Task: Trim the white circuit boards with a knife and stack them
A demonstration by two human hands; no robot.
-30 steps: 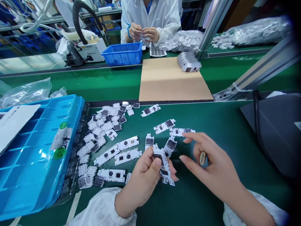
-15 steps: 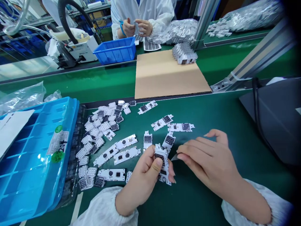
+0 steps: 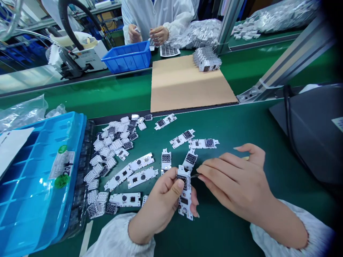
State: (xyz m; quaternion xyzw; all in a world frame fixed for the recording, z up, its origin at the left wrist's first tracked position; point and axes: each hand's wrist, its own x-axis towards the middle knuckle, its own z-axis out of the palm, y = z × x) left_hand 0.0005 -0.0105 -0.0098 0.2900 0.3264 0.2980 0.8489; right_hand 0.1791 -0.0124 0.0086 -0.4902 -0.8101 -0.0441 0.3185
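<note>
My left hand (image 3: 162, 201) is shut on a long white circuit board (image 3: 185, 194), pinching its upper part between thumb and fingers and holding it upright over the green bench mat (image 3: 227, 228). My right hand (image 3: 233, 184) pinches a small pointed metal blade (image 3: 195, 175), whose tip is at the board's edge. Several loose white boards with black square patterns (image 3: 142, 177) lie just beyond my hands. A heap of smaller board pieces (image 3: 112, 142) lies further left.
A blue compartment tray (image 3: 34, 192) sits at the left. Across the belt are a cardboard sheet (image 3: 184, 85) bearing stacked boards (image 3: 206, 59), a blue bin (image 3: 125, 57), and a co-worker in a white coat (image 3: 158, 18) handling parts. A dark machine housing (image 3: 302, 132) stands at the right.
My right hand has closed in from the right, bringing the blade to the board's edge. My left hand keeps the board, which now stands slightly higher. The whole view has shifted a little.
</note>
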